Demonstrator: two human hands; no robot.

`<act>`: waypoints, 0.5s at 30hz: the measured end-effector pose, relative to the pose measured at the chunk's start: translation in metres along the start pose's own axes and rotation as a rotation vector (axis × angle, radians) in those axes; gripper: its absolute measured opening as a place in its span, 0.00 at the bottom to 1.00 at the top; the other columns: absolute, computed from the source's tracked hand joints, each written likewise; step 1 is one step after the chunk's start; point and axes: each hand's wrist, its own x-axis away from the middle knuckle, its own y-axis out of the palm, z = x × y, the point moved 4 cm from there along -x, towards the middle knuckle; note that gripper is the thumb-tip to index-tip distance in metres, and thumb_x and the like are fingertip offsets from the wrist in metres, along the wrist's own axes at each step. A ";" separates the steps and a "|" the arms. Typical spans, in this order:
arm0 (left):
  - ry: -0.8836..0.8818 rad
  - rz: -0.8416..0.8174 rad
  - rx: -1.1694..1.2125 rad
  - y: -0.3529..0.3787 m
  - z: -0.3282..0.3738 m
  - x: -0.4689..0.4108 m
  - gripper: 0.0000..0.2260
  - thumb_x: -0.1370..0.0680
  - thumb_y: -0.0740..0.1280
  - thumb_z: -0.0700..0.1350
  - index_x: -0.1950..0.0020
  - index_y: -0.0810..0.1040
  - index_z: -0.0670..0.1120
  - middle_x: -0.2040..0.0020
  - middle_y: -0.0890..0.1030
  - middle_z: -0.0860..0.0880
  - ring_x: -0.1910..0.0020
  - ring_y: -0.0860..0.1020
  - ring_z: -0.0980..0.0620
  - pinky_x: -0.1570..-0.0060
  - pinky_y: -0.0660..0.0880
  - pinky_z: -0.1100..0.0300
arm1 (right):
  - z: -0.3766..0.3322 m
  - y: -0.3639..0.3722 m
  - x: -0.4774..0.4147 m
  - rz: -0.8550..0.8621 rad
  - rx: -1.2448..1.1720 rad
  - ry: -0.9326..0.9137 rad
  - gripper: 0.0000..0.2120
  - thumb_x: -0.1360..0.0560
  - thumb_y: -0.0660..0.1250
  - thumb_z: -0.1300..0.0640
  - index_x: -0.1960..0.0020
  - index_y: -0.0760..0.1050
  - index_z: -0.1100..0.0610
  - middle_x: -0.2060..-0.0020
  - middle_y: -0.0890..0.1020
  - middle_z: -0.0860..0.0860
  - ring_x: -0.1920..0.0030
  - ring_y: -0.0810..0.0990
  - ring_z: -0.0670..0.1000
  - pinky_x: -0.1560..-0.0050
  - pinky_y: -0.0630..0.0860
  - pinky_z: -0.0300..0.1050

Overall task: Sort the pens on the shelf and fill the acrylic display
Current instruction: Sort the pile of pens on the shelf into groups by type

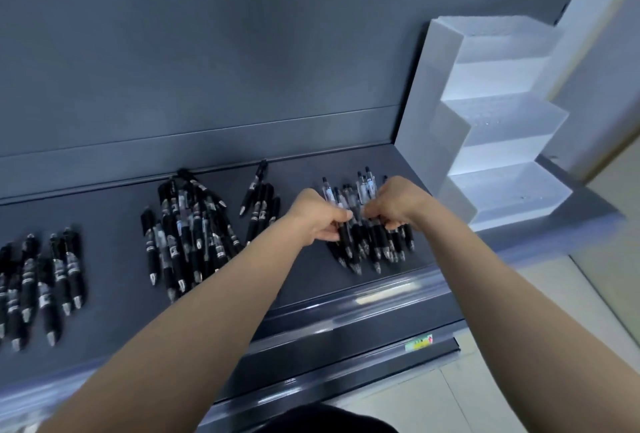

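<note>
Black pens gathered in two hands on a dark shelf

A bundle of pens [372, 242] is gripped from both sides: the left hand [317, 218] is curled round its left side and the right hand [394, 204] round its right, with the fingers of both closed on the barrels. The tips are pointed toward the person, and the clicker ends are seen beyond the knuckles. Whether the bundle is lifted off the shelf [114, 259] cannot be told. Just left of the left hand a small row of pens [261, 206] is laid, further left a larger heap [194, 225], and well to the left another group [41, 280]. The stepped acrylic display [502, 121] is stood beyond and to the right of the right hand, apart from it. A green label [419, 342] is seen on the lower rail, nearer the person than the right hand.
</note>
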 end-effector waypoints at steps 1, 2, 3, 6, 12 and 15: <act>0.018 0.010 0.002 0.002 0.001 -0.001 0.11 0.29 0.73 0.37 0.52 0.74 0.36 0.46 0.78 0.39 0.53 0.80 0.45 0.64 0.80 0.58 | 0.001 -0.001 -0.001 0.012 -0.014 -0.003 0.10 0.28 0.73 0.58 0.60 0.75 0.63 0.68 0.77 0.56 0.71 0.75 0.52 0.62 0.78 0.45; 0.038 0.026 0.001 0.003 0.002 -0.002 0.11 0.29 0.73 0.38 0.51 0.75 0.35 0.47 0.79 0.39 0.56 0.80 0.47 0.66 0.80 0.60 | 0.002 -0.003 -0.003 0.022 -0.022 -0.007 0.10 0.28 0.73 0.57 0.58 0.76 0.64 0.68 0.78 0.57 0.71 0.76 0.52 0.61 0.79 0.45; 0.052 0.044 -0.010 0.002 0.003 -0.002 0.13 0.29 0.73 0.38 0.49 0.75 0.34 0.48 0.79 0.38 0.59 0.80 0.48 0.65 0.80 0.60 | 0.002 -0.005 -0.004 0.033 -0.027 -0.008 0.11 0.28 0.73 0.57 0.55 0.77 0.65 0.66 0.80 0.58 0.70 0.77 0.53 0.58 0.80 0.46; 0.058 0.106 -0.058 -0.006 0.005 -0.004 0.13 0.28 0.72 0.36 0.47 0.76 0.33 0.51 0.80 0.38 0.62 0.81 0.49 0.62 0.81 0.59 | 0.000 -0.008 -0.006 0.044 -0.025 -0.011 0.14 0.27 0.72 0.58 0.47 0.78 0.67 0.62 0.82 0.60 0.69 0.79 0.52 0.50 0.80 0.47; 0.050 0.108 -0.096 -0.014 0.000 0.002 0.06 0.25 0.67 0.32 0.61 0.74 0.38 0.64 0.76 0.43 0.67 0.77 0.51 0.61 0.79 0.59 | -0.013 -0.003 -0.011 0.123 0.121 -0.085 0.13 0.26 0.66 0.64 0.44 0.78 0.70 0.66 0.77 0.57 0.66 0.74 0.51 0.48 0.79 0.51; 0.111 0.077 -0.107 -0.016 -0.001 0.004 0.04 0.25 0.66 0.31 0.52 0.77 0.37 0.63 0.76 0.44 0.63 0.77 0.51 0.57 0.79 0.59 | -0.026 -0.001 -0.010 0.172 0.140 -0.157 0.12 0.27 0.63 0.66 0.47 0.80 0.69 0.60 0.83 0.61 0.64 0.75 0.51 0.51 0.80 0.48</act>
